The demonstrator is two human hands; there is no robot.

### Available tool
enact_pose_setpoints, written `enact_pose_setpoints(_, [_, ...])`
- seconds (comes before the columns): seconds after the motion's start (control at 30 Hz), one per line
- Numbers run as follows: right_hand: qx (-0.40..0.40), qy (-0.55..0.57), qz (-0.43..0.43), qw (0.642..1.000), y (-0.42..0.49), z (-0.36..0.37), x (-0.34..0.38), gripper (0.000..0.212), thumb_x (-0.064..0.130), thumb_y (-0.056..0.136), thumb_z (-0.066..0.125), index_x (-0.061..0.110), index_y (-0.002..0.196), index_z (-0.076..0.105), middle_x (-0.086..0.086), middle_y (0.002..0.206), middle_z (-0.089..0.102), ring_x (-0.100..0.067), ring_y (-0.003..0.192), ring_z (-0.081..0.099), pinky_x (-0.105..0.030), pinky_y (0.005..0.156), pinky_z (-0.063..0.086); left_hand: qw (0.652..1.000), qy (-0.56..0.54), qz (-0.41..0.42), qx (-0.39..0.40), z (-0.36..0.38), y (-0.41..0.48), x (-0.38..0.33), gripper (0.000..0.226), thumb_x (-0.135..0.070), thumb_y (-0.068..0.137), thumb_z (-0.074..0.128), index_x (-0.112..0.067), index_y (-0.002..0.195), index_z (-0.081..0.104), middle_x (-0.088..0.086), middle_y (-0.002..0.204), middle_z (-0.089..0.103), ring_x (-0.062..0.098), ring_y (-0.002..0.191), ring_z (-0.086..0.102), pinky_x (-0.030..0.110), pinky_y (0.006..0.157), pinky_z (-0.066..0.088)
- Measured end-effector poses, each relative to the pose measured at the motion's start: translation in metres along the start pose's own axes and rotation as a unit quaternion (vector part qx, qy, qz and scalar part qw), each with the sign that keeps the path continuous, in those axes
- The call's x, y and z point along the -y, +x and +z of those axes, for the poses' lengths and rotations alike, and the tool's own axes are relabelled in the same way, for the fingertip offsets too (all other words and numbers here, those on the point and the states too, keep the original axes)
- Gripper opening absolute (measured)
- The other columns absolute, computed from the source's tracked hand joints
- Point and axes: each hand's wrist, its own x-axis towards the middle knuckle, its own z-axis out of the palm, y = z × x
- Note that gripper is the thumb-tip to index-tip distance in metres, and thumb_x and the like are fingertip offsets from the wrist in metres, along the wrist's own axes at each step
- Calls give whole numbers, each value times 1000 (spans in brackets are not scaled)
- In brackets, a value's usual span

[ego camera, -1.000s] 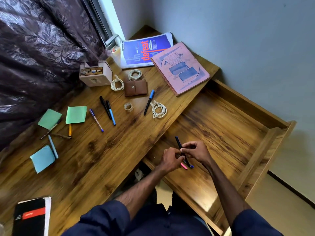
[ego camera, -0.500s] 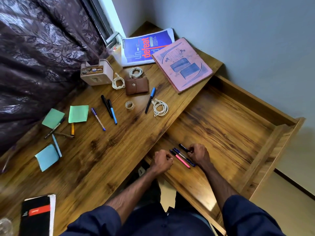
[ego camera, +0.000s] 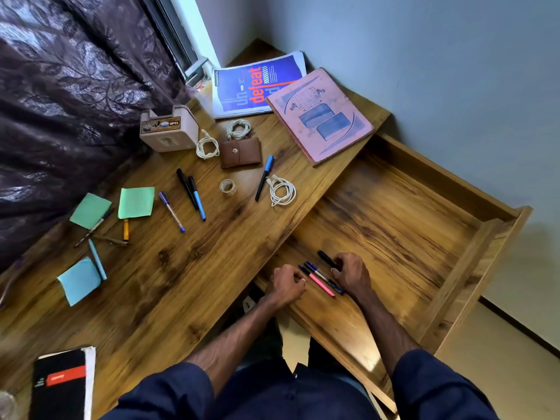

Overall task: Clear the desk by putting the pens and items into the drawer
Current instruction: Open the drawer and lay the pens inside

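L hand (ego camera: pixel 286 283) & R hand (ego camera: pixel 351 272) are low in the open drawer (ego camera: pixel 394 213), one on each side of three pens.
R hand: fingers curled, tips pinching the near end of a black pen (ego camera: pixel 325 257) that lies on the drawer floor. L hand: loose fist w/ nothing in it, just beside a pink pen (ego camera: pixel 321 285). A dark blue pen (ego camera: pixel 315 270) lies btwn pink & black, all three roughly parallel. The other things lie on the bench (ego camera: pixel 181 283): a white cable (ego camera: pixel 281 192) touches a blue-cap pen (ego camera: pixel 264 177) nr the drawer edge. Past them are a tape roll (ego camera: pixel 227 187), brown wallet (ego camera: pixel 241 152), two dark pens (ego camera: pixel 185 189) side by side, purple-cap pen (ego camera: pixel 171 211) & sticky notes (ego camera: pixel 135 203) further L. At the back, a pink book (ego camera: pixel 321 116) overlaps a blue magazine (ego camera: pixel 251 86).
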Motion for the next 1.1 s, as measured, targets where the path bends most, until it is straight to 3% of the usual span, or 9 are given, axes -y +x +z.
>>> enact_pose_setpoints(0.13, [-77, 40, -51, 995, -10, -12, 27, 15, 16, 86, 73, 17, 101, 74, -2, 101, 70, -15, 88, 63, -33, 76, 57, 999, -12, 28, -32, -14, -2, -5, 10, -19, 94, 69, -16, 103, 72, -3, 88, 75, 4, 68, 71, 24, 64, 62])
enact_pose_setpoints(0.27, [-134, 95, -177, 970, -17, -28, 83, 11, 13, 85, 72, 19, 95, 72, 4, 93, 69, -8, 81, 62, -29, 71, 57, 993, -46, 60, -90, -51, -5, -10, 11, -16, 94, 68, -17, 104, 73, -5, 91, 76, -4, 68, 67, 11, 60, 54])
enact_pose_setpoints(0.33, [-142, 115, -222, 958, -17, -35, 121, 11, 15, 84, 72, 19, 94, 71, 5, 92, 69, -6, 80, 62, -25, 70, 56, 988, -59, 54, -129, -79, -8, -3, 12, -23, 93, 68, -24, 104, 73, -12, 89, 75, -5, 74, 67, 14, 64, 56])
enact_pose_setpoints(0.47, [-146, 123, -280, 941, -6, -32, 200, 9, 14, 80, 73, 18, 89, 72, 5, 83, 71, -6, 72, 63, -25, 67, 54, 973, -97, 10, -210, -135, -10, 33, 11, -25, 89, 66, -27, 95, 75, -14, 85, 76, 3, 77, 71, 32, 72, 63])
enact_pose_setpoints(0.57, [-98, 101, -278, 950, 10, -14, 252, 8, 18, 79, 72, 17, 87, 72, 4, 79, 71, -8, 68, 63, -31, 65, 56, 954, -114, -50, -273, -169, -15, 66, 10, -23, 85, 65, -29, 81, 72, -11, 81, 76, 10, 73, 72, 34, 71, 62])
enact_pose_setpoints(0.67, [-34, 57, -273, 960, 27, 8, 298, 14, 22, 80, 70, 16, 91, 74, -2, 86, 75, -16, 76, 69, -37, 69, 58, 932, -139, -115, -313, -194, -19, 105, 13, -25, 82, 66, -32, 71, 67, -7, 82, 77, 13, 75, 72, 34, 74, 61])
enact_pose_setpoints(0.93, [9, -28, -191, 981, 79, 55, 371, 33, 38, 81, 75, 8, 92, 69, -15, 94, 70, -33, 90, 66, -36, 68, 45, 910, -99, -195, -351, -240, -19, 149, 15, -32, 90, 66, -23, 100, 74, -2, 104, 75, 20, 98, 69, 30, 75, 52])
enact_pose_setpoints(1.0, [10, -22, -171, 985, 84, 58, 375, 31, 32, 79, 78, 6, 92, 69, -17, 93, 69, -33, 88, 65, -36, 68, 45, 912, -95, -194, -349, -250, -8, 150, 17, -36, 91, 65, -22, 99, 71, 1, 106, 74, 23, 101, 67, 33, 81, 52])
enact_pose_setpoints(1.1, [22, -36, -166, 985, 76, 48, 375, 18, 23, 77, 78, 9, 75, 67, -23, 77, 61, -32, 73, 61, -34, 61, 41, 921, -94, -184, -332, -261, 11, 142, 27, -43, 93, 64, -18, 101, 69, 6, 110, 72, 28, 107, 63, 37, 86, 48])
